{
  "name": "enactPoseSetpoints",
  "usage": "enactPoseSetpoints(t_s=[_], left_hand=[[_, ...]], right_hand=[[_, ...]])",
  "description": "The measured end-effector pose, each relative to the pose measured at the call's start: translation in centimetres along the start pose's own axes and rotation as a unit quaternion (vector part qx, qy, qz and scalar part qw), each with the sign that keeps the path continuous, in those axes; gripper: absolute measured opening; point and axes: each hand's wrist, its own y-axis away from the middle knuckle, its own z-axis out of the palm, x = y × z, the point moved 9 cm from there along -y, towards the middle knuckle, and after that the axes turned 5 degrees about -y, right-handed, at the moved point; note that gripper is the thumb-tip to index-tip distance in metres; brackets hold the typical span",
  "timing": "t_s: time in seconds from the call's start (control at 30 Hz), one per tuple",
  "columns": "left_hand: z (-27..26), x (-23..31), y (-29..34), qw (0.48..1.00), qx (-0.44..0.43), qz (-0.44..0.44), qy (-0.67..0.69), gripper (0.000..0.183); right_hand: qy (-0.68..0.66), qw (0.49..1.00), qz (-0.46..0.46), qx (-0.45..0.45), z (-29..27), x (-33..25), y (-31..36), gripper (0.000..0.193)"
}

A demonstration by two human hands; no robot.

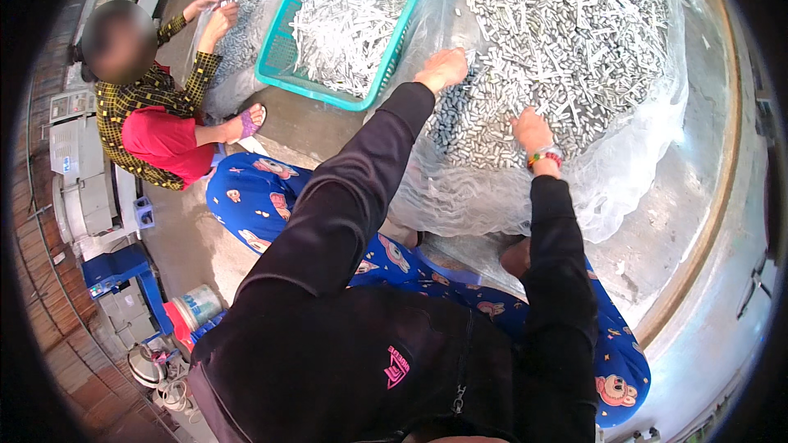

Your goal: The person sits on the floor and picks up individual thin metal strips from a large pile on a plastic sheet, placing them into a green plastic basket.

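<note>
A wide heap of small, silvery-white tube-like pieces point(566, 41) lies spread on a thin clear plastic sheet point(492, 197) in front of me. My left hand point(444, 69) is at the heap's left edge, its fingers curled together; whatever they hold is hidden. Just below it lies a patch of darker grey pieces point(447, 119). My right hand point(533, 130), with colourful bands round the wrist, bends down into the near part of the heap. Its fingers are drawn together at the pieces, and what is between them is too small to make out.
A teal plastic basket point(328, 98) holding thin white strips stands left of the heap. Farther left, a co-worker point(152, 115) squats with both hands at another heap point(250, 0). A bucket point(197, 306) and machines point(82, 148) line the left side.
</note>
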Motion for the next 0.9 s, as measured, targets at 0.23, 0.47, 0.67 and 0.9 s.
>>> enactPoseSetpoints(t_s=[0.23,0.47,0.67,0.9], left_hand=[[6.6,3.3,1.4,0.988,-0.079,0.127,0.036,0.054],[5.3,5.4,6.2,0.846,-0.217,0.056,0.485,0.027],[1.9,5.2,7.4,0.748,-0.214,0.040,0.627,0.023],[4.0,3.5,2.8,0.890,-0.100,0.005,0.445,0.021]], right_hand=[[-0.085,0.990,0.082,-0.074,0.4,2.7,3.1,0.054],[-0.221,0.975,0.016,0.004,-0.1,5.2,2.7,0.048],[0.011,0.998,0.004,-0.058,-0.1,-1.2,5.5,0.025],[0.055,0.997,-0.015,-0.048,2.1,-4.1,6.4,0.025]])
